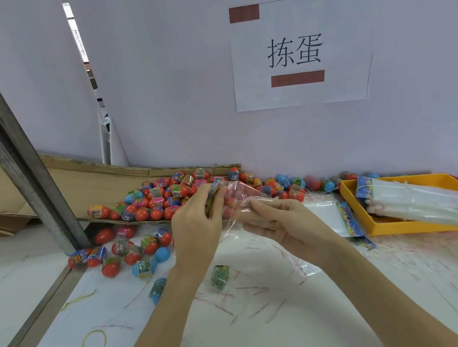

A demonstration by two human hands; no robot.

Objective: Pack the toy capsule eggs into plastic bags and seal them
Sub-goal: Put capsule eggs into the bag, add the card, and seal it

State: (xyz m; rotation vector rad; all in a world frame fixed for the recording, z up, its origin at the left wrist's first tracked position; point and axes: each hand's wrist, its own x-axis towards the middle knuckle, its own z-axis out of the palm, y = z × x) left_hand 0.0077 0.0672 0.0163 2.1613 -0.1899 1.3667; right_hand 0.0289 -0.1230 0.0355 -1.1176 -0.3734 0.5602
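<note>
A heap of red, blue and pink capsule eggs (165,197) lies on a cardboard sheet at the back of the white table. More capsule eggs (134,249) are scattered in front of it. My left hand (196,227) pinches the printed header of a clear plastic bag (239,197) held above the table. My right hand (278,224) has its fingers inside the bag's mouth, holding the film open. A green egg (219,276) and a blue egg (157,289) lie near my forearms.
An orange tray (380,229) with bundled clear bags (423,201) stands at the right. A flat empty bag (331,217) lies beside it. A metal post (12,139) slants at the left. A yellow rubber band (94,343) lies near the front. A white partition with a paper sign (299,50) stands behind.
</note>
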